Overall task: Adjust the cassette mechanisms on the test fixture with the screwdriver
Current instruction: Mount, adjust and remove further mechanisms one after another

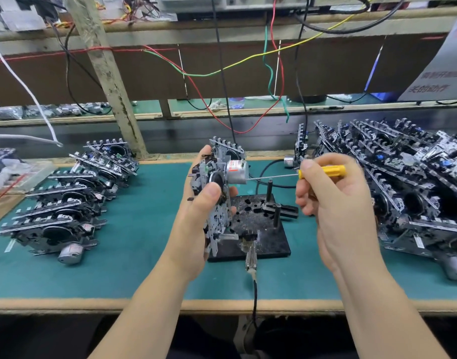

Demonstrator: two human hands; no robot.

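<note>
My left hand (196, 216) grips a cassette mechanism (217, 187) held on edge above the left side of the black test fixture (263, 229). The mechanism's silver motor (236, 172) points to the right. My right hand (331, 193) pinches a screwdriver with a yellow handle (326, 171). Its thin shaft (271, 176) lies level and its tip meets the end of the motor. The fixture carries black posts and a clamp with nothing seated on it.
Finished-looking mechanisms lie in a row at the left (66, 203). A large heap of them fills the right (409, 187). A black cable (254, 294) runs from the fixture over the front table edge. Coloured wires (248, 58) hang from the shelf behind. The green mat (134, 268) covers the bench.
</note>
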